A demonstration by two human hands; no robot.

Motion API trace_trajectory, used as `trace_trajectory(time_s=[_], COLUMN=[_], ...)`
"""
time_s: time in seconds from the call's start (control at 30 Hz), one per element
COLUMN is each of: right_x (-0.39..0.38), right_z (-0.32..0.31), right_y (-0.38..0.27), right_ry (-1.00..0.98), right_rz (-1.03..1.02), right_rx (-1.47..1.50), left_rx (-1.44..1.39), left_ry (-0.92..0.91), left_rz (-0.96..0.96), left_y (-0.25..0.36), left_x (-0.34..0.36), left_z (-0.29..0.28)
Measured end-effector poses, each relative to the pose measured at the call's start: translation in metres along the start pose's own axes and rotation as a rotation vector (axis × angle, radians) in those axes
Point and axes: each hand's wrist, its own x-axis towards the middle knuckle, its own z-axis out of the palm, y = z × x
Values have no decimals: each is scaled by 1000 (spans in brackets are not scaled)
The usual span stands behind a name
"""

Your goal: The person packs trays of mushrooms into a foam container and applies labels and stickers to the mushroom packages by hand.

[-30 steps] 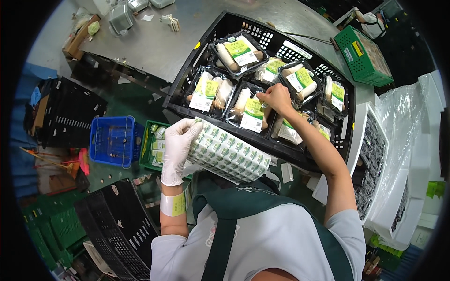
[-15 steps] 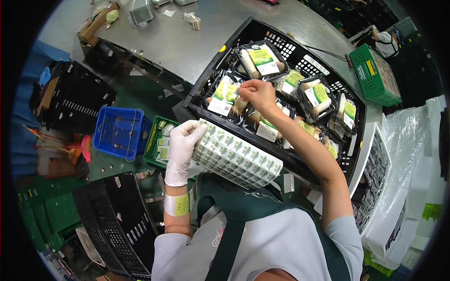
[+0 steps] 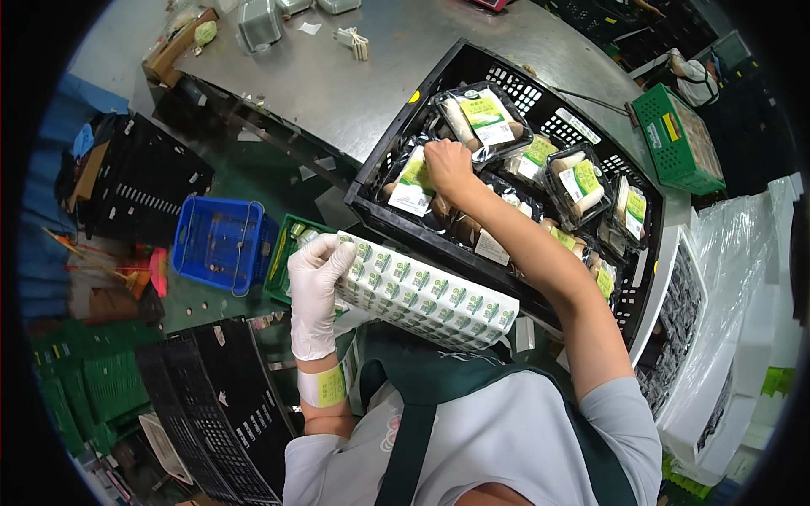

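L hand [image 3: 314,291], gloved, clamped on corner of label sheet [image 3: 426,291], ctr of frame, prob. so printed side's up w/in reach; bare R hand [image 3: 450,169] over wrapped pack [image 3: 411,192] in black crate [image 3: 380,218], upper ctr, fingers bunched, can't tell if gripping.

Right hand [image 3: 450,169] shifted leftward, away from the middle pack [image 3: 491,248], now at the front-left pack [image 3: 412,192]

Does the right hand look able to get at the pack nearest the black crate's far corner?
Probably yes: the right hand is close beside that pack, the crate is open above, and nothing seems to lie between them. Whether it holds anything is hidden.
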Motion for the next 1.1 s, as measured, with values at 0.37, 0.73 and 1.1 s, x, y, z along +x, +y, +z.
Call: trace_trajectory(time_s=[0.37,0.73,1.1], right_x=[-167,-371,-347], right_z=[-121,-99,-44], right_y=[105,259,307], right_ry=[209,441,487], right_rz=[417,1001,1099], right_rx=[521,-199,680], left_rx=[-614,-237,436], left_ry=[-217,-1528,-109], left_rz=[814,1467,575], left_y=[78,158,96], left_x=[-39,50,87], left_z=[47,60,115])
